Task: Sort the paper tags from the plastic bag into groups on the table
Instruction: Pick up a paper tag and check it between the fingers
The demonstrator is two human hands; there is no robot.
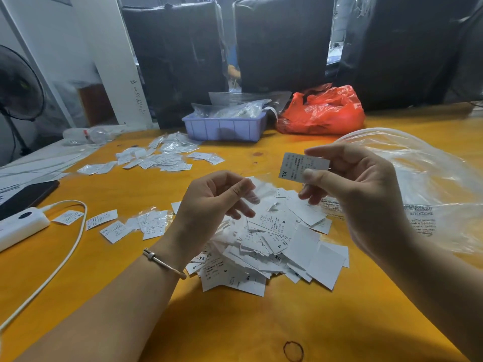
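Yellow-orange table (130,194) is stretching across the view, with dark wrapped bundles (282,43) standing behind its far edge. Right hand (358,194) is hovering above the table, thumb and forefinger pinching a paper tag (295,165) marked XL. Left hand (209,202) is hanging over the big loose pile of tags (271,246) at the table's middle, fingers curling inward; whether they are gripping anything, I cannot tell. A bracelet (164,262) is sitting on the left wrist. Clear plastic bag (423,184) is lying crumpled to the right, just beside the pile. Smaller groups of tags are lying apart: a row (122,226) to the left, and a scattered bunch (162,159) farther back. A lilac tray (224,128) and a red bag (324,111) are sitting near the far edge; a white power bank (21,226) with its cable (70,241) is resting at left
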